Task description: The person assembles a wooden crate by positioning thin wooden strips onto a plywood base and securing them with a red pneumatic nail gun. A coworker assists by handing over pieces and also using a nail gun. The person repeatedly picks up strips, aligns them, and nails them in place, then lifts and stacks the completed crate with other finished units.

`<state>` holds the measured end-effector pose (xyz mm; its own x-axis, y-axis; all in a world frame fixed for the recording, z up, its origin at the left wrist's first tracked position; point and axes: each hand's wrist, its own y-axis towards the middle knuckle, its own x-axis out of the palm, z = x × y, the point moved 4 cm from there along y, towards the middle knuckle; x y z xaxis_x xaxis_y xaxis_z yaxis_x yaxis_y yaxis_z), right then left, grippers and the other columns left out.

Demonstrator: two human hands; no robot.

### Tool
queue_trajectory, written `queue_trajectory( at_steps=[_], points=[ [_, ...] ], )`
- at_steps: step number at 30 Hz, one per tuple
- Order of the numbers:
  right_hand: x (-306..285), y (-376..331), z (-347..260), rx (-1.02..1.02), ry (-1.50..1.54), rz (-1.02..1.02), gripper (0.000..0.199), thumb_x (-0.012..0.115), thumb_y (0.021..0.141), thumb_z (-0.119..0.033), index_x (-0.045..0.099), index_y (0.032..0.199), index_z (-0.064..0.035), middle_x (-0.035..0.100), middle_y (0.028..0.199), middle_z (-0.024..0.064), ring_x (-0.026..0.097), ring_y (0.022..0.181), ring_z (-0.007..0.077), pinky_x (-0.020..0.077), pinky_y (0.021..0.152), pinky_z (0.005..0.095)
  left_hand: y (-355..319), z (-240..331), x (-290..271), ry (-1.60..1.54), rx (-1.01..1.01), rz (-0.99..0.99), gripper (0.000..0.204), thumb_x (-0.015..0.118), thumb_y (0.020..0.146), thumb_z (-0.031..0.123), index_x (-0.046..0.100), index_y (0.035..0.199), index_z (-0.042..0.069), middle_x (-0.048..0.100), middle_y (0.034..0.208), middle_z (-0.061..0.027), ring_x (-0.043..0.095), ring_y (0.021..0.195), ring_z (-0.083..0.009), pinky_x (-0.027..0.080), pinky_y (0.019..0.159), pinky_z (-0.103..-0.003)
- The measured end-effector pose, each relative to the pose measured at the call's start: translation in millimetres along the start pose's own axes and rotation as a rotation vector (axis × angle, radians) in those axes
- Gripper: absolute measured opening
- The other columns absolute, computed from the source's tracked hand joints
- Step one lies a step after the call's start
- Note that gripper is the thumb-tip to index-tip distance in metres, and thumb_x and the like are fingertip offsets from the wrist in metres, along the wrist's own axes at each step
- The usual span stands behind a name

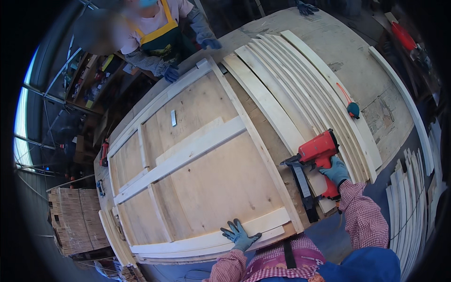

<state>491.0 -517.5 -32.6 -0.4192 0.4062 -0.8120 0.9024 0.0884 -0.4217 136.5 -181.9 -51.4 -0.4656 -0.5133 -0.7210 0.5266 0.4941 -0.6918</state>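
My left hand (pixel 240 237), in a grey-blue glove, lies with fingers spread on the near rail (pixel 211 237) of a wooden frame. That frame, with crosspieces and a plywood panel (pixel 225 174), lies flat on the workbench. My right hand (pixel 335 172), gloved alike, is wrapped around the handle of a red nail gun (pixel 317 148) to the right of the frame. The gun's black nose points left, and its long magazine (pixel 302 183) reaches toward the bench's near edge. A small metal strip (pixel 173 118) rests on the panel.
Several long wooden slats (pixel 286 84) lie right of the frame, beside a teal tape measure (pixel 353 110) with a red strap. Across the bench a co-worker's gloved hand (pixel 170 74) is at the frame's far end. More slats (pixel 408 197) are stacked at lower right.
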Motion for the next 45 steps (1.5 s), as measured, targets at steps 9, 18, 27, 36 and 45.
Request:
queue_trajectory(
  at_steps=[9,18,27,36,45],
  points=[
    [-10,-53,-46,-0.137,0.100,0.174,0.067,0.079,0.063,-0.039,0.053,0.114,-0.0043,0.060,0.108,0.0184,0.059,0.101,0.0361,0.0472,0.088,0.0428,2,-4,5,-0.038,0.006,0.045,0.138,0.065,0.053,0.082,0.002,0.152,0.010,-0.010,0.155,-0.0251,-0.021,0.134,-0.0568,-0.012,0.104,-0.068],
    [28,-141,-128,-0.110,0.167,0.108,0.059,0.074,0.067,-0.029,0.048,0.116,-0.0089,0.059,0.107,0.0161,0.060,0.098,0.0359,0.0477,0.083,0.0445,-1,-2,-3,-0.029,0.006,0.002,0.135,0.066,0.056,0.079,0.000,0.151,0.009,-0.010,0.154,-0.0270,-0.023,0.131,-0.0590,-0.012,0.101,-0.071],
    [51,-145,-72,0.140,0.205,-0.121,0.063,0.070,0.070,-0.031,0.050,0.124,-0.0071,0.066,0.103,0.0215,0.064,0.097,0.0381,0.0503,0.086,0.0442,-5,2,-9,-0.045,0.029,0.025,0.129,0.064,0.058,0.079,0.006,0.152,0.012,-0.003,0.155,-0.0252,-0.016,0.133,-0.0604,-0.010,0.102,-0.072],
    [49,-172,-27,0.278,-0.053,0.152,0.055,0.070,0.064,-0.039,0.064,0.105,-0.0012,0.067,0.099,0.0230,0.064,0.095,0.0372,0.0512,0.085,0.0422,0,-2,-2,-0.032,0.037,0.029,0.133,0.063,0.056,0.081,0.005,0.151,0.009,-0.005,0.154,-0.0267,-0.018,0.132,-0.0605,-0.010,0.101,-0.072],
    [35,-177,-51,0.240,-0.019,0.134,0.046,0.068,0.066,-0.036,0.067,0.097,-0.0017,0.067,0.095,0.0231,0.064,0.092,0.0378,0.0512,0.084,0.0436,-1,-4,-5,0.014,0.001,-0.005,0.135,0.062,0.056,0.083,0.003,0.151,0.008,-0.007,0.154,-0.0282,-0.018,0.132,-0.0614,-0.009,0.102,-0.072]
  ],
)
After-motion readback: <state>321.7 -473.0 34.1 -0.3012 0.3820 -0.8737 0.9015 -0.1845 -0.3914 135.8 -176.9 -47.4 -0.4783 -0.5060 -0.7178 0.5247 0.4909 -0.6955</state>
